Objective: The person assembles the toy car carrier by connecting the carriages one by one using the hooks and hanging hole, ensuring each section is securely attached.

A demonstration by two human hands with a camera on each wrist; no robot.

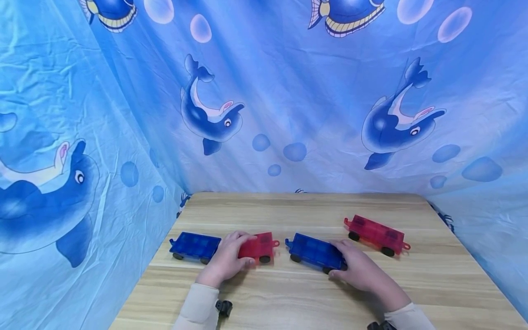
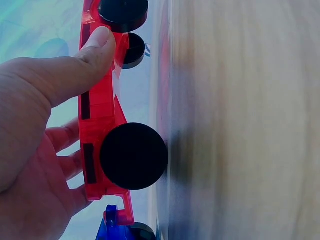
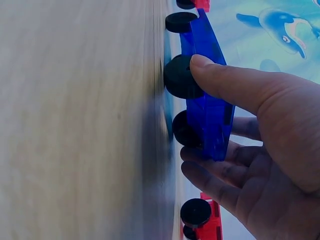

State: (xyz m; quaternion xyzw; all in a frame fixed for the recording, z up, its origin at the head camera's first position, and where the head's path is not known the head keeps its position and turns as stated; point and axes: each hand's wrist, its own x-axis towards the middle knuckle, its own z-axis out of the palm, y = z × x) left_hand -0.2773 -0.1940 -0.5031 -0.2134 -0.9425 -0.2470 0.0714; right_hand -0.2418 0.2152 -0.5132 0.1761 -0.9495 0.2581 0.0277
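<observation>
The fingers of my left hand (image 1: 227, 256) were clamped on a red wagon (image 1: 260, 246), its left end meeting the leftmost blue wagon (image 1: 195, 245). Those of my right hand (image 1: 358, 266) gripped a second blue wagon (image 1: 313, 250) by its right end; I saw a small gap between it and the held red one. A far red wagon (image 1: 377, 233) stood behind on the tabletop (image 1: 297, 302), before a dolphin-printed backdrop (image 1: 309, 82).

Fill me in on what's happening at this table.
A person's left hand holds a red wagon just right of a blue wagon; the right hand grips a second blue wagon near its right end. A gap separates the two held wagons. A second red wagon stands apart beyond the right hand.
</observation>
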